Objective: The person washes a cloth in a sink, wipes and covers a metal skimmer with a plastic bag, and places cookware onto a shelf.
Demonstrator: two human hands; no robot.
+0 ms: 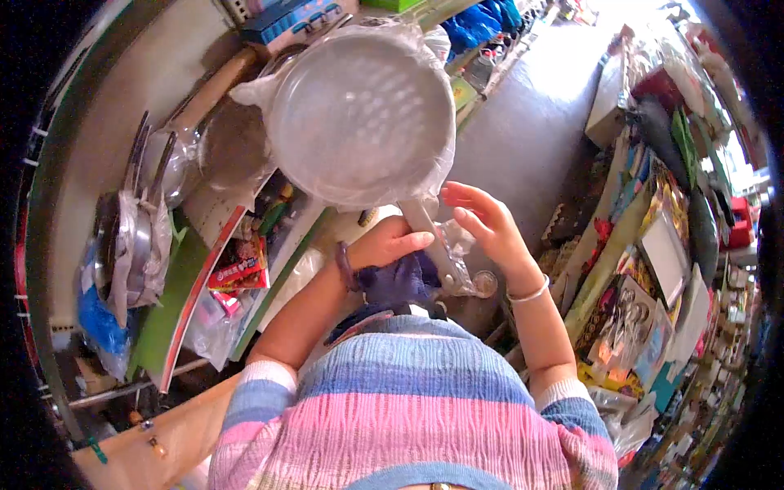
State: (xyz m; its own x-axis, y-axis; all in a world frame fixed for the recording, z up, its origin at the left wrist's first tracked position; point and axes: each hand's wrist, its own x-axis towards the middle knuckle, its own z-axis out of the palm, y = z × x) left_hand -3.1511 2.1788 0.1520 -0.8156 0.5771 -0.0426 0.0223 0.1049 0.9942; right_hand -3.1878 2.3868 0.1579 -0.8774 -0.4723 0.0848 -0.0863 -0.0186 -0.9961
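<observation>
A pale grey frying pan (359, 118) in clear plastic wrap is held out in front of me. Its round face is turned up toward the camera, with light patches across it. The long handle (437, 249) points back toward my body, also wrapped, with loose plastic around its end. My left hand (388, 243), below a dark bracelet, is closed at the pan's underside and handle; its thumb lies by the handle and its other fingers are mostly hidden. On the other side, my right hand (486, 219) has its fingers apart, close to the rim and the plastic around the handle.
Shelves at the left hold other wrapped pans (135, 253), a red packet (241, 263) and a blue box (294, 18). A floor aisle (523, 122) runs ahead. Packed goods, including a carded utensil set (625, 318), crowd the shelves on the right.
</observation>
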